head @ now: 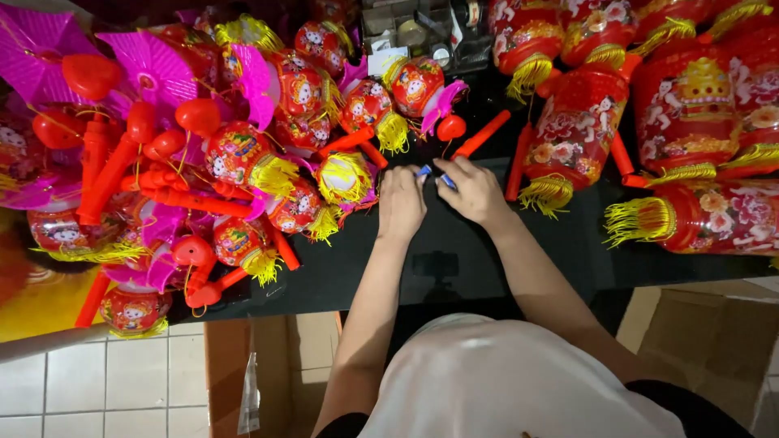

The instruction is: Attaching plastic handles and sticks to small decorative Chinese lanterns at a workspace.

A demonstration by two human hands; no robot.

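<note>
— Where's the small blue piece (425,171)?
— On the black counter (454,243), between my hands: left hand (401,203) curled over it, right hand (473,191) pinching its other end, axis crosswise.

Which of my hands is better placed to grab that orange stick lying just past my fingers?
Probably the right hand. The orange stick runs up and away from just beyond its fingertips, while the left hand sits further left, nearer the small round lanterns. Both hands are busy pinching small blue pieces.
</note>
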